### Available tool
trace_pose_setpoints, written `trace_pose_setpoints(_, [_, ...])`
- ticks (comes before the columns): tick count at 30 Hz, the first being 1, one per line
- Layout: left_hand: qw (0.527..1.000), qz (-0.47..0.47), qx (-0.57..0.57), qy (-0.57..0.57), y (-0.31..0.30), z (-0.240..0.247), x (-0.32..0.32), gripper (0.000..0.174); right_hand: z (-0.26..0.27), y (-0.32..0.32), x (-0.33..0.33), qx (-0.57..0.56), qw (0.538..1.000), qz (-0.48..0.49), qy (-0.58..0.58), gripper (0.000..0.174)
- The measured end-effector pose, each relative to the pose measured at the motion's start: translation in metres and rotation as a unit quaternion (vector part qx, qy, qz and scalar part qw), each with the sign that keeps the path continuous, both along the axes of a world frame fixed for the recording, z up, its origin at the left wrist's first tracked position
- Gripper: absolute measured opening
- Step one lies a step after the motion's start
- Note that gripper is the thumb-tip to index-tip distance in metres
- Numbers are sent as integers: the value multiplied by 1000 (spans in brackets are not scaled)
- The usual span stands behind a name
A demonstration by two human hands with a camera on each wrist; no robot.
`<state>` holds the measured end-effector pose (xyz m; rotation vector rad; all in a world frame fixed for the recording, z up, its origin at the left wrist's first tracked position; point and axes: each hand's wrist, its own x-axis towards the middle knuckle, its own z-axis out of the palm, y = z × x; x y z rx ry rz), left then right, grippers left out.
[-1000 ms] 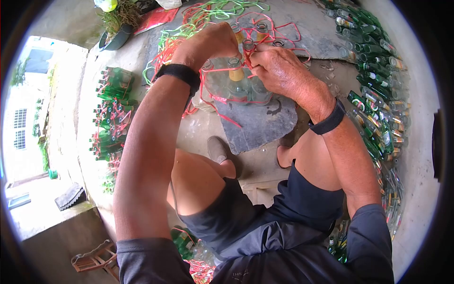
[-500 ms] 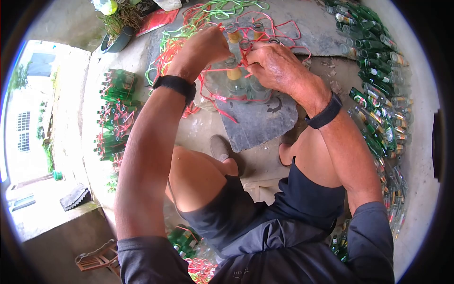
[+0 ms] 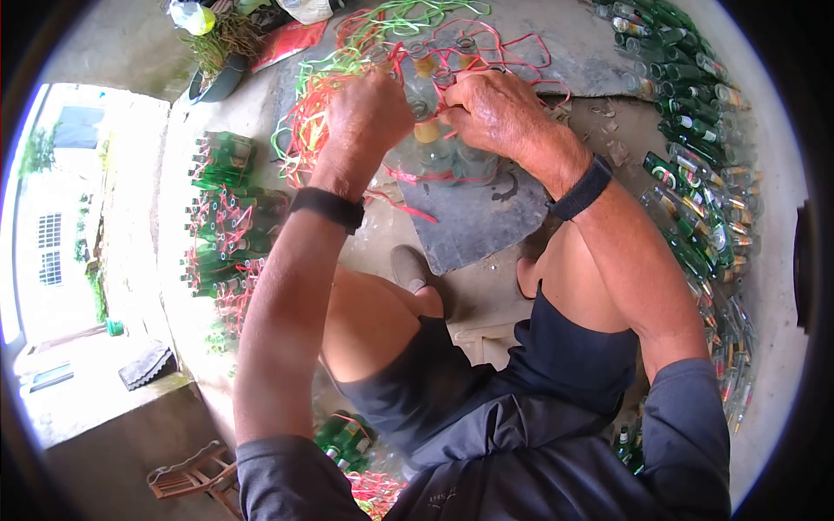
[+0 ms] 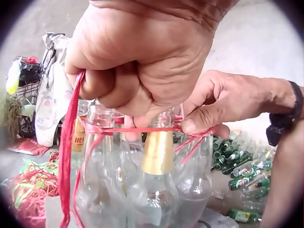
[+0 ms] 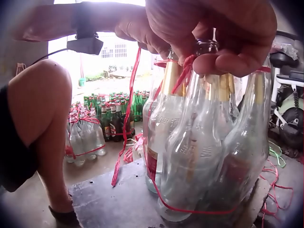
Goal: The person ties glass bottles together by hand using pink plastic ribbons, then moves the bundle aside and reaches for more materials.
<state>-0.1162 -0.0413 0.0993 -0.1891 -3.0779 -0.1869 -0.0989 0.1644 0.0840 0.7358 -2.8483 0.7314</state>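
Clear glass bottles (image 5: 190, 152), several with gold neck foil, stand upright in a cluster on a grey slab (image 3: 473, 230). Red twine (image 4: 142, 129) runs round their necks, and another loop passes low around them. The left hand (image 3: 369, 117), fingers curled, grips a strand of the twine that hangs down from its fist in the left wrist view (image 4: 70, 152). At the bottle necks the right hand (image 3: 499, 113) pinches the twine between thumb and fingers; in the right wrist view a short red end (image 5: 183, 76) pokes out below its fingers.
Green bottles tied in bundles (image 3: 224, 217) stand to the left. Loose bottles (image 3: 695, 130) are piled along the right wall. A tangle of red and green twine (image 3: 317, 113) lies beyond the left hand, near a potted plant (image 3: 217, 56).
The left hand has come down and nearer the body, its wrist lower in the head view. The right hand has shifted slightly left and keeps its hold at the necks.
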Motion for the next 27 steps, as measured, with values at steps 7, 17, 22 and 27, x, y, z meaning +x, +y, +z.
trace_pose_setpoints(7, [999,30,26,-20,8,1,27,22,-1,0,1,-9,1000,-5,11,16])
trace_pose_setpoints(17, [949,82,240,188,10,-31,74,23,-1,0,0,-16,1000,-17,6,26])
trace_pose_setpoints(22, [875,159,426,164,15,-43,90,23,4,1,-2,-10,999,-17,-30,28])
trace_pose_setpoints(27, [770,176,604,107,14,-52,95,25,6,3,-2,3,999,-12,-32,27])
